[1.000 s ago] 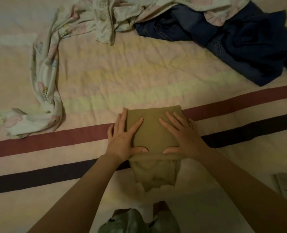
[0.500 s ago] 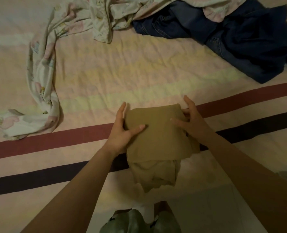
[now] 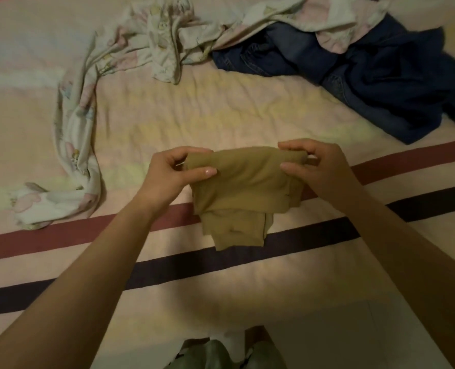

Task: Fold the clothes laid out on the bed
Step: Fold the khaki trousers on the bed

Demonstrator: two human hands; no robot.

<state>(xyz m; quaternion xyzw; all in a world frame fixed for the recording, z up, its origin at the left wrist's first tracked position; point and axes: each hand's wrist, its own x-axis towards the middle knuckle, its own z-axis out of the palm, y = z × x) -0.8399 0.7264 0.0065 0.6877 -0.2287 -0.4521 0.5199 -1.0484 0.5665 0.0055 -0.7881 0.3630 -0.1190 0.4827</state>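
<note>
A small folded olive-tan garment (image 3: pixel 243 187) hangs in the middle of the view, lifted a little off the bed (image 3: pixel 221 110). My left hand (image 3: pixel 174 173) pinches its upper left corner between thumb and fingers. At the upper right corner my right hand (image 3: pixel 317 169) grips it the same way. The garment's lower layers droop below the fold toward the dark stripe of the bedcover.
A crumpled white floral garment (image 3: pixel 152 41) trails from the top middle down the left side of the bed. Dark blue jeans (image 3: pixel 375 75) lie heaped at the top right. The bed's near edge runs along the bottom, with a greenish cloth (image 3: pixel 221 354) below it.
Both hands went from pressing flat on the folded garment to gripping its far corners. The garment has come up off the bedcover and hangs from my fingers.
</note>
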